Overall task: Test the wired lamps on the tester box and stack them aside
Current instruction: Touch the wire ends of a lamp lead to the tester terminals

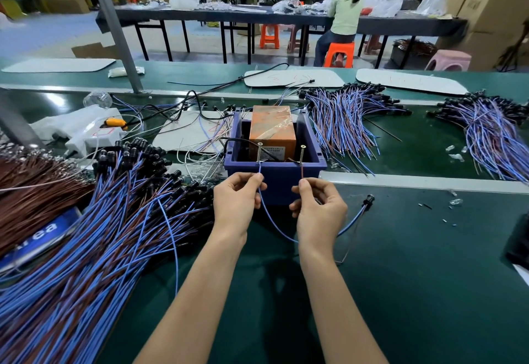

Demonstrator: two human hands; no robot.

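two hands work at the near wall of a dark blue plastic tester box [276, 183]. the left hand [236, 199] pinches a thin blue wire [267, 213] between thumb and forefinger, with the other fingers curled. the right hand [317, 209] pinches a thin brown wire [302, 171] in the same manner. the blue wire loops down between the wrists, passes behind the right hand and ends at a small black lamp socket [369, 200]. the socket lies on the green surface [415, 272] to the right, apart from the box. the blue wire tip rises to the left metal screw [260, 153] standing on the near rim of the box; the brown wire tip rises to the right metal screw [301, 156]. whether each tip touches its screw cannot be told. inside the box sits an orange rectangular block [272, 129] wrapped in clear tape. a large pile of blue-and-brown wired lamps [114, 220] covers the surface left of the hands. one further pile [343, 117] lies just right of the box, and another pile [492, 129] lies near the right edge.
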